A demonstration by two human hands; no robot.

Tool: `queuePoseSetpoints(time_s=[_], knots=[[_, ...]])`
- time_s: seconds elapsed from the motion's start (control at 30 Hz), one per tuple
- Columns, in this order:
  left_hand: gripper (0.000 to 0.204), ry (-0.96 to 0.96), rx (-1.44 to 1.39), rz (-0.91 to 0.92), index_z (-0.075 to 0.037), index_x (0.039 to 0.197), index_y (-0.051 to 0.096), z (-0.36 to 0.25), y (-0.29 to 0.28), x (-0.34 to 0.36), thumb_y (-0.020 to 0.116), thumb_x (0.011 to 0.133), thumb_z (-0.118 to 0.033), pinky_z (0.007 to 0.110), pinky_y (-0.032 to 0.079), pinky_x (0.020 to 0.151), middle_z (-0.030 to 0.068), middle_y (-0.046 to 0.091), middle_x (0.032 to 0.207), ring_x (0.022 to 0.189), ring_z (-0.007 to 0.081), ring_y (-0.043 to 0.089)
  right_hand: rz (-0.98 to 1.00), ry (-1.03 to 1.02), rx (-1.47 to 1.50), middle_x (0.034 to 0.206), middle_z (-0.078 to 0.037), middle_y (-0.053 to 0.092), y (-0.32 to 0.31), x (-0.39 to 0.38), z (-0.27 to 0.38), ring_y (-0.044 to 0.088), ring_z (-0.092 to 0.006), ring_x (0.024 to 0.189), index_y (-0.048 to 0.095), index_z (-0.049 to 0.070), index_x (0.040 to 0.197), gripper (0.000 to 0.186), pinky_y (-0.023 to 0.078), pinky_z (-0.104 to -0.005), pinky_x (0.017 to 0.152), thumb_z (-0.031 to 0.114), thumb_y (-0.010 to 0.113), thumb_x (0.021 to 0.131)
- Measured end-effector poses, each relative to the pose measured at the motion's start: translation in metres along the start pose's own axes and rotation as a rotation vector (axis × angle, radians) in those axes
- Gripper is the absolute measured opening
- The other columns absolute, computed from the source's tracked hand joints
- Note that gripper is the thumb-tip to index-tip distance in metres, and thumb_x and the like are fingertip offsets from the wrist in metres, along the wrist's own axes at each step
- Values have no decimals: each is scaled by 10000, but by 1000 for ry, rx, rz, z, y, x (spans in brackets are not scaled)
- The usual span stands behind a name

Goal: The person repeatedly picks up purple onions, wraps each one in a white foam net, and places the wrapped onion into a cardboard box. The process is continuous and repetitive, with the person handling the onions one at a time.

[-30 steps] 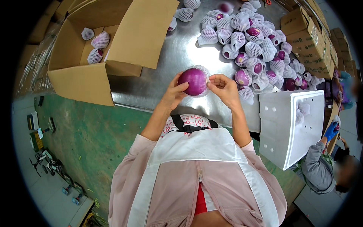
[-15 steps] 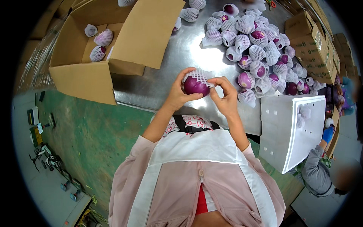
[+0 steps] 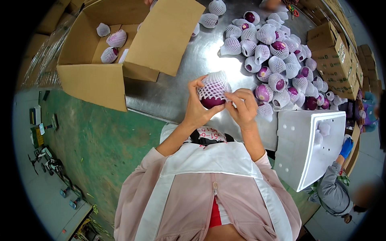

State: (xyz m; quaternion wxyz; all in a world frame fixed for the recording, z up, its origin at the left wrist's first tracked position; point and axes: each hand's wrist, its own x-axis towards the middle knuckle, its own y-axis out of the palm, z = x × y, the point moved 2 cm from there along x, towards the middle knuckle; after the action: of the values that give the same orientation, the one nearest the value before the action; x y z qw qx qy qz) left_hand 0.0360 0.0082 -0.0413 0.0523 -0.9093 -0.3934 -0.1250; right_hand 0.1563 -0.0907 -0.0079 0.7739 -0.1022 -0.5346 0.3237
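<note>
My left hand is wrapped round the side of a red onion, holding it above the metal table near my body. A white foam net sleeve covers most of the onion, and its purple lower part shows bare. On the other side, my right hand is closed, fingers and thumb pinching the sleeve's lower edge. To the right lies a large heap of red onions, many in the same white sleeves.
An open cardboard box with a few sleeved onions stands at the left. A white foam box is at the table's right edge, with stacked cartons beyond. Another person's blue-gloved hand is at the far right.
The foam sleeve has come lower over the onion, leaving less purple bare. My right hand's fingers have curled in at the sleeve's edge. The view has shifted slightly.
</note>
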Motion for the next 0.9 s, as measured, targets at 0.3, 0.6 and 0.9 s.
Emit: queuePoseSetpoints(time_s=[0.3, 0.6, 0.9], knots=[[701, -142, -330, -36, -129, 1114, 250, -18, -7, 12, 792, 671, -103, 337, 442, 942, 164, 281, 1307, 1188, 235, 417, -71, 494, 222, 853, -111, 610, 7, -9, -12, 591, -272, 764, 609, 19, 916, 260, 475, -320, 693, -90, 652, 684], [967, 14, 64, 18, -45, 1320, 249, -26, -7, 18, 847, 567, -143, 376, 416, 942, 161, 412, 1243, 1161, 257, 452, -34, 343, 306, 742, -85, 559, 0, 5, 7, 534, -215, 644, 603, -4, 914, 248, 450, -309, 594, -43, 679, 680], [847, 65, 419, 36, -29, 1251, 399, -39, -5, 21, 835, 530, -118, 381, 393, 957, 156, 474, 1206, 1140, 271, 475, -103, 94, 24, 729, -36, 517, 3, 13, 6, 504, -170, 627, 711, 73, 955, 428, 439, -286, 555, 8, 649, 536]])
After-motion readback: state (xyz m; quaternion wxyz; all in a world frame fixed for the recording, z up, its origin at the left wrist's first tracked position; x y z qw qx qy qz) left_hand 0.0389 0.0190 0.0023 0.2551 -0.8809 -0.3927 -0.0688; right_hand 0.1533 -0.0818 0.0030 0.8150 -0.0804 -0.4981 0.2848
